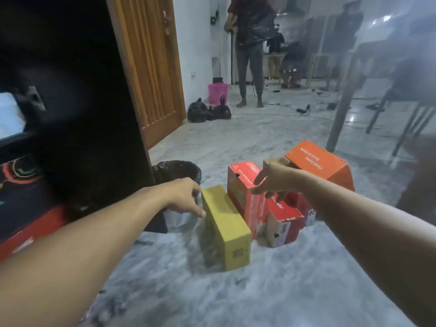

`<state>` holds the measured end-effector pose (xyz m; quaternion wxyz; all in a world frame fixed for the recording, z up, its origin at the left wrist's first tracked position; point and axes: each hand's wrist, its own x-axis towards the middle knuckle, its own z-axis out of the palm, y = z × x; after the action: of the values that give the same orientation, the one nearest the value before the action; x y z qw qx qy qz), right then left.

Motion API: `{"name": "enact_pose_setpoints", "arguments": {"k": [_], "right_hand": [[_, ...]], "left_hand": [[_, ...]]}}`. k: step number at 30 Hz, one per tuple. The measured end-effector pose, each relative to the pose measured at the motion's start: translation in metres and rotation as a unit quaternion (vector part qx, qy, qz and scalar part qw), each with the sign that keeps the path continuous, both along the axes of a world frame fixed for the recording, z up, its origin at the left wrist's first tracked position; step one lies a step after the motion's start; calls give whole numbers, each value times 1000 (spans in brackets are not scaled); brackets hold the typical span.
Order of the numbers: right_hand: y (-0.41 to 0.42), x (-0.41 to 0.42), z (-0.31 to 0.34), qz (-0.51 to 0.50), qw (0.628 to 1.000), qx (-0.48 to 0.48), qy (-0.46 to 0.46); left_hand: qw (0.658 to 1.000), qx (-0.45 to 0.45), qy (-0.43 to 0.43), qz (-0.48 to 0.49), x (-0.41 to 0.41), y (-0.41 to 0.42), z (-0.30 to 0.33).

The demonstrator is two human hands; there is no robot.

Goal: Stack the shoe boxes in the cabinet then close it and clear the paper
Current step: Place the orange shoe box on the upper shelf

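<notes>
A yellow shoe box (226, 225) stands on its long side on the marble floor. My left hand (186, 197) touches its far left corner, fingers curled down against that edge. A red shoe box (245, 192) stands on edge just behind it, with a second red box (285, 220) lower to its right. My right hand (276, 181) hovers over the red boxes with fingers spread and holds nothing. An orange box (320, 164) leans at the back right. The dark cabinet (70, 102) stands open at the left, with a red box (30, 232) at its bottom.
A bin lined with a black bag (177, 171) sits beside the cabinet. A wooden door (151, 67) is behind it. A person (250, 50) stands farther back near a pink bucket (217, 93) and black bags (207, 110). Table and chair legs (342, 112) rise at the right.
</notes>
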<state>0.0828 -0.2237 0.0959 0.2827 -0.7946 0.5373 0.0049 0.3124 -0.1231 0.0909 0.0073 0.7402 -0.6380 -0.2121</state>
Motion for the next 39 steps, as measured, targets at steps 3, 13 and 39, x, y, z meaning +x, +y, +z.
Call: {"name": "enact_pose_setpoints", "arguments": {"k": [3,13,39], "right_hand": [[-22,-20,-40,-42,999,14,-14],[-86,-96,-109,-171,985,5,-32],[-219,-233,-163,-470,855,-100,-195]], "left_hand": [[1000,-1,17,-3,-11,-18,-29],[993,-16,104,-49,-75,-97,-78],[942,-139,304,41,-245,-348,-143]]}}
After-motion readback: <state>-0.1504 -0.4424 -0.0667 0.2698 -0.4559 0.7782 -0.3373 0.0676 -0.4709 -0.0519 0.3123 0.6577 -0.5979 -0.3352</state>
